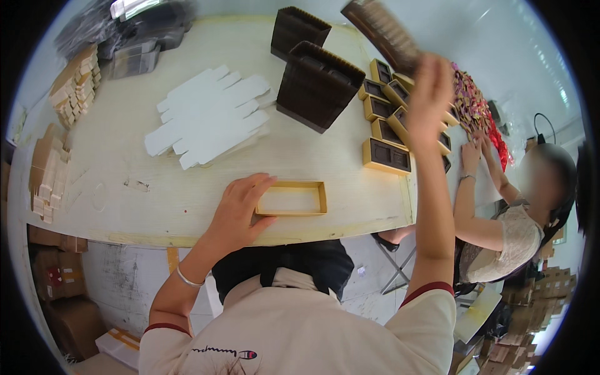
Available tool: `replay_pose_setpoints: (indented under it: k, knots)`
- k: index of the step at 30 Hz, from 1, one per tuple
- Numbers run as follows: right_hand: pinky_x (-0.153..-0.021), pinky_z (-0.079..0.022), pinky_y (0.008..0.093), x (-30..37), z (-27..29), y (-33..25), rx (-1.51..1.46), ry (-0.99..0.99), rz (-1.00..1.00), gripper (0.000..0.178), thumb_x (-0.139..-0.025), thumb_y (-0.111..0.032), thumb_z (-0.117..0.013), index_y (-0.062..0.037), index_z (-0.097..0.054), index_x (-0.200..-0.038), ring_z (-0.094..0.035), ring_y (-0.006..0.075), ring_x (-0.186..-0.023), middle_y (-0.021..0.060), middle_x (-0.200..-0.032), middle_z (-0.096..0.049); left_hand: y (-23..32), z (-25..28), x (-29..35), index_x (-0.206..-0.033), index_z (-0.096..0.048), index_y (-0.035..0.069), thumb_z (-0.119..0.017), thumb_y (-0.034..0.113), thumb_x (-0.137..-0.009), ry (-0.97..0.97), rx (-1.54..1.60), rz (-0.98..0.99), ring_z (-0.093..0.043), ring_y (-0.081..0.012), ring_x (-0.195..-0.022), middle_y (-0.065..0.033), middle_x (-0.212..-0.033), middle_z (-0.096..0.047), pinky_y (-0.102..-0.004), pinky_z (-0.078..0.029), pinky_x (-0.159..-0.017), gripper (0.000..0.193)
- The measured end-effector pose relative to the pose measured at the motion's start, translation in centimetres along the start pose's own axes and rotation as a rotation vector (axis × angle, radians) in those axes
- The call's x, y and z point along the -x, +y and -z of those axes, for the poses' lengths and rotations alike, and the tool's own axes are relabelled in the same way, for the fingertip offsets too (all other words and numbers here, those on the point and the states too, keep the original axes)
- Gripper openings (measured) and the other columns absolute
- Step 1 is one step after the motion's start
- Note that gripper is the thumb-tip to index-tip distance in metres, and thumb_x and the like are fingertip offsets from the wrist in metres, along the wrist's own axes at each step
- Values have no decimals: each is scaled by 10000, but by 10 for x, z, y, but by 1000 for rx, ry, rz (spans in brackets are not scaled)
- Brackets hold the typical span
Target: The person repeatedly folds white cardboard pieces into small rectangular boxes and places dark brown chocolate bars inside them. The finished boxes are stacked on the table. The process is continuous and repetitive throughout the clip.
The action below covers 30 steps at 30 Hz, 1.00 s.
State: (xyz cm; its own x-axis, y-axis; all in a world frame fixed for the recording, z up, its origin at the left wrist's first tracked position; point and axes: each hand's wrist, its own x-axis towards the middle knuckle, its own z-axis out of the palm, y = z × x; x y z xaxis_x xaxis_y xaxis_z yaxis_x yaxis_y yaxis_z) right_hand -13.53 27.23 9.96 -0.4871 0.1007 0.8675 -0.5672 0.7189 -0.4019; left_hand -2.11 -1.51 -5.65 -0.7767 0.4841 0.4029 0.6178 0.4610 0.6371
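My left hand (240, 209) grips the left end of a small rectangular box (325, 199) with yellow-gold walls and a pale inside, lying open-topped near the table's front edge. Fingers rest on its far wall and the thumb on the near side. Raised at the far right, my right hand (431, 100) is blurred and closed at the end of a tilted stack of dark brown plastic inserts (381, 31); the exact grip is hard to see. Below it stand several yellow boxes (386, 156) with dark brown inserts inside.
Two dark brown insert stacks (319, 87) stand at the table's back. Flat white carton blanks (209, 115) lie left of them. Folded card pieces (53, 175) line the left edge. At right, a co-worker's hands (472, 150) are beside a pile of colourful small packets (472, 100).
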Motion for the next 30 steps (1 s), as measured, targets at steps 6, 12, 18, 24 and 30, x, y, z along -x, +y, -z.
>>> replay_pose_setpoints:
  k: [6, 12, 18, 24, 30]
  knots:
    - [-709, -452, 252, 90, 63, -39, -270, -671, -753, 450, -967, -477, -487, -44, -605, -941, -546, 106, -802, 17, -842, -569, 5, -2, -4, -1426, -349, 65, -777, 168, -712, -10, 48, -13, -483, -339, -1163, -139, -1330, -493, -447, -348, -1035, 839]
    - [-578, -363, 224, 150, 16, -39, -306, -836, -974, 424, -988, -510, -449, -99, -534, -928, -443, 72, -716, -18, -775, -468, 6, -6, -5, -1436, -362, 99, -823, 237, -671, -9, -5, -39, -493, -314, -1121, -95, -1228, -556, -443, -367, -994, 904]
    - [-559, -367, 276, 148, 25, -33, -341, -694, -1048, 383, -994, -409, -509, -27, -507, -964, -416, 101, -608, 15, -645, -471, 32, -8, -10, -1400, -421, 91, -843, 240, -659, -45, -107, 64, -499, -299, -1047, -91, -1196, -583, -417, -415, -918, 866]
    - [-528, -400, 337, 132, 37, -38, -147, -907, -899, 363, -929, -355, -619, -5, -527, -894, -497, 203, -530, 135, -602, -550, 36, -23, -21, -1393, -429, 102, -825, 260, -672, -13, -127, 76, -502, -301, -1050, -96, -1174, -577, -399, -428, -903, 837]
    - [-567, -433, 391, 108, 40, -26, -34, -1049, -782, 327, -908, -305, -638, 3, -557, -839, -543, 349, -576, 172, -648, -576, 35, -35, -38, -1303, -501, 97, -815, 244, -669, -16, -86, 80, -523, -299, -1011, -93, -1135, -561, -391, -445, -863, 722]
